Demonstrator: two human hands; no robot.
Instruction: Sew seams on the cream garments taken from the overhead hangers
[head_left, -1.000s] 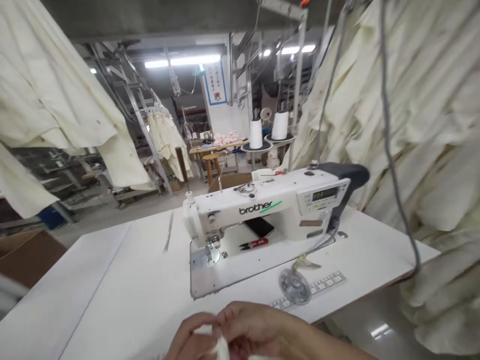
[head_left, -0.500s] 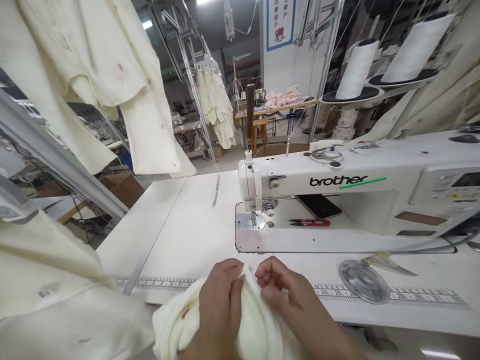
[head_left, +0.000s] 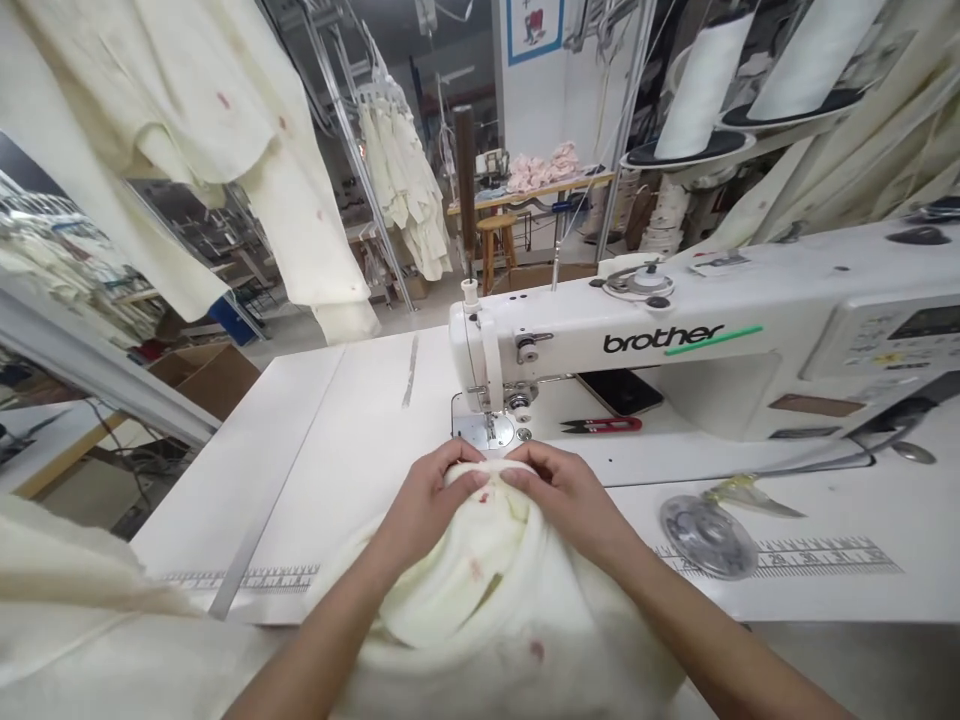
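Observation:
A cream garment with small reddish prints hangs over the near edge of the table, its upper edge bunched up before the sewing machine. My left hand pinches that edge between thumb and fingers. Close beside it, my right hand pinches the same edge, thumb on top. Both hands are just short of the presser foot; nothing is visibly under it. The fingertips beneath the cloth are hidden.
Red thread snips and a dark phone lie under the machine arm. A clear disc rests on the table's printed ruler at right. Cream garments hang at left. Thread cones stand at upper right.
My hands have moved forward to the machine, bringing the garment along. The right hand, earlier apart from the cloth's edge, now grips it. The camera view has tilted down slightly.

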